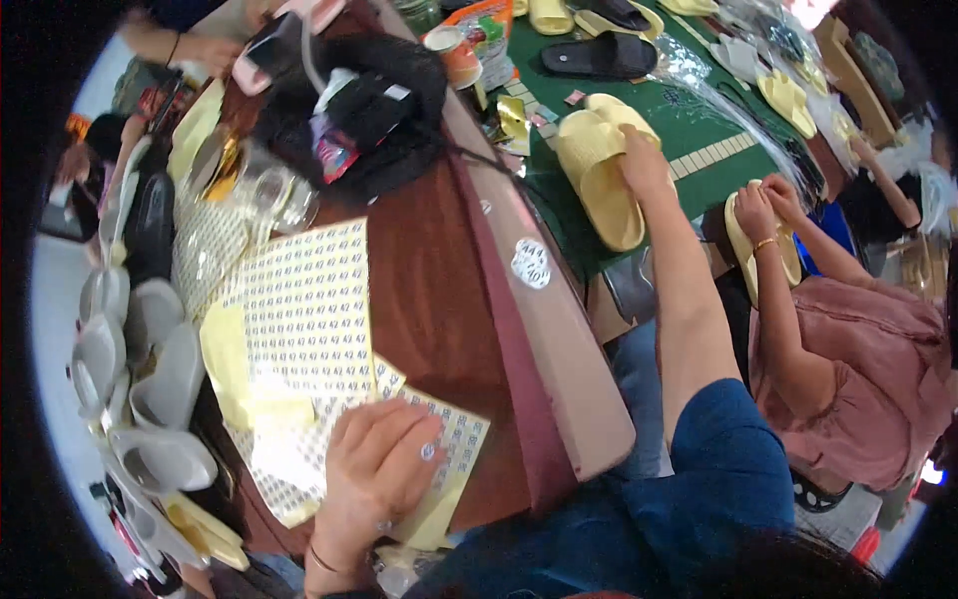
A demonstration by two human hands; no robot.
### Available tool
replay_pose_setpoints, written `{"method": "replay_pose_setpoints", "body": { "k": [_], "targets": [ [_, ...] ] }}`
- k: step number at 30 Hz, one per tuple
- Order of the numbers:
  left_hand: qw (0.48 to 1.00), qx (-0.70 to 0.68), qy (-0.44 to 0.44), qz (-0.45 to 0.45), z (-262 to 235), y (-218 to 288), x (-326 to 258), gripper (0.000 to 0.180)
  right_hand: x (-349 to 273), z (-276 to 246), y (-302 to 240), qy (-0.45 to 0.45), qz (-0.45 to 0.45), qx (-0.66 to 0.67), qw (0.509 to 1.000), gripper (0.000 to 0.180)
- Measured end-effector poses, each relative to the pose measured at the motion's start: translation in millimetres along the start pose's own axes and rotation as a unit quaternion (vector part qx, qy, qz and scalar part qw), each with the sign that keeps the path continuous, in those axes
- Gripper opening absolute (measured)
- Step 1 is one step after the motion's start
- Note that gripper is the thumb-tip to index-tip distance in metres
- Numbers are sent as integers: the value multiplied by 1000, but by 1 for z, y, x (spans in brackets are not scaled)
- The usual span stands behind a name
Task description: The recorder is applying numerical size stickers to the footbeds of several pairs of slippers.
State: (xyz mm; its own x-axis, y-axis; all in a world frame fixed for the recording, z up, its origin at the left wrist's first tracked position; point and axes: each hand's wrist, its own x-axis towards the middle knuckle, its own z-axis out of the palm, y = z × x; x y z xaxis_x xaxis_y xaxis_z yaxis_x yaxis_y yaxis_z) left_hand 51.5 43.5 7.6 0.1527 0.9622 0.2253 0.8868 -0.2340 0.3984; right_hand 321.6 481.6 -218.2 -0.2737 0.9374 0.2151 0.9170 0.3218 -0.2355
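Observation:
On the right, my right hand [644, 165] is closed on a pale yellow slipper [611, 205], gripping it by the side of its strap. A second yellow slipper [606, 103] lies against it, partly hidden. Over the lower part of the brown table, my left hand [384, 464] is closed, fingers bent and together, above overlapping sticker sheets. A small round white sticker [428, 451] clings to one finger. Whether anything else is within those fingers is hidden. Beside it lies a large sheet of printed stickers [309, 299], and another sticker sheet [459, 449] extends under the hand.
Grey slippers [165, 374] are stacked along the left. A black hat [409, 75] and clear cups [269, 190] occupy the table's far part. A black slipper [599, 55] rests on the green mat [559, 230]. A co-worker in pink [858, 369] holds a yellow slipper at right.

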Motion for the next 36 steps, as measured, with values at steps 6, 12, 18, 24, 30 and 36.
{"method": "replay_pose_setpoints", "body": {
  "k": [6, 12, 18, 24, 30, 36],
  "targets": [
    [1000, -5, 21, 18, -10, 15, 2, 34, -53, -78, -5, -22, -7, 26, 999, 35],
    [996, -20, 84, 17, -13, 11, -9, 29, -92, -122, -8, 76, -110, 28, 991, 26],
    [958, 0, 280, -70, -29, -11, -19, 25, -125, -230, -32, 132, -90, 92, 983, 32],
    [900, -29, 423, -97, -46, -52, -25, 16, -175, -331, -82, 224, -168, 147, 949, 33],
    [872, -78, 472, -106, -52, -63, -25, 15, -217, -357, -153, 278, -309, 139, 899, 28],
    [884, -58, 461, -57, -48, -42, -26, 22, -229, -315, -230, 215, -349, 202, 889, 36]
  ]
}}
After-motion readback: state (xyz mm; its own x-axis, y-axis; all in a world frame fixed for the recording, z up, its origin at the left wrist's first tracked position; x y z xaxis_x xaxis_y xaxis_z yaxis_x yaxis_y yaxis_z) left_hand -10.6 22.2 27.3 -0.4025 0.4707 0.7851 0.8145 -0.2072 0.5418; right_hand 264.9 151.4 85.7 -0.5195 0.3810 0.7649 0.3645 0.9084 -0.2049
